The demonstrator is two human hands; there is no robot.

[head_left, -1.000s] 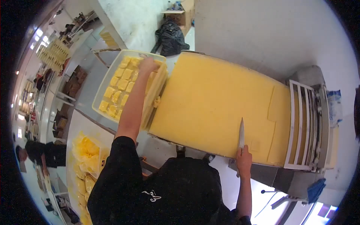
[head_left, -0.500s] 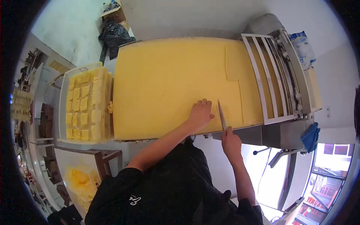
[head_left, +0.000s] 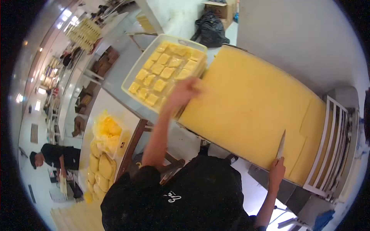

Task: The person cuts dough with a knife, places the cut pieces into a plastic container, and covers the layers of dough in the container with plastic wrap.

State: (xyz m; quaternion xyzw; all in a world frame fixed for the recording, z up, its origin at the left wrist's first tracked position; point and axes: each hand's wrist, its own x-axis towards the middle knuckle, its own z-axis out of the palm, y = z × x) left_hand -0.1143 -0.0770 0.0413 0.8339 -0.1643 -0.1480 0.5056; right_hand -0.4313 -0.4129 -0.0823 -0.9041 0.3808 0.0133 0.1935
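My right hand (head_left: 276, 169) is closed round the handle of a knife (head_left: 281, 144) at the near edge of a wide yellow dough sheet (head_left: 246, 104). The blade points away from me over the sheet, close to cut lines on its right part. My left hand (head_left: 187, 91) is stretched out between the sheet's left end and a translucent plastic tub (head_left: 130, 85). It is smeared by motion, so its fingers and anything in them cannot be made out. Square yellow blocks (head_left: 160, 85) lie in rows in the tub.
A slatted metal frame (head_left: 322, 140) spans the sheet's right end. At left, a side table (head_left: 133, 109) bears a bag of yellow stuff (head_left: 109, 127) and several wrapped yellow lumps (head_left: 105, 167). A co-worker (head_left: 54, 156) stands farther left. A black bag (head_left: 211, 29) sits behind the tub.
My view has turned left. My left hand has gone from the sheet beside the knife to the sheet's left end by the tub. My right hand keeps the knife near the cut lines.
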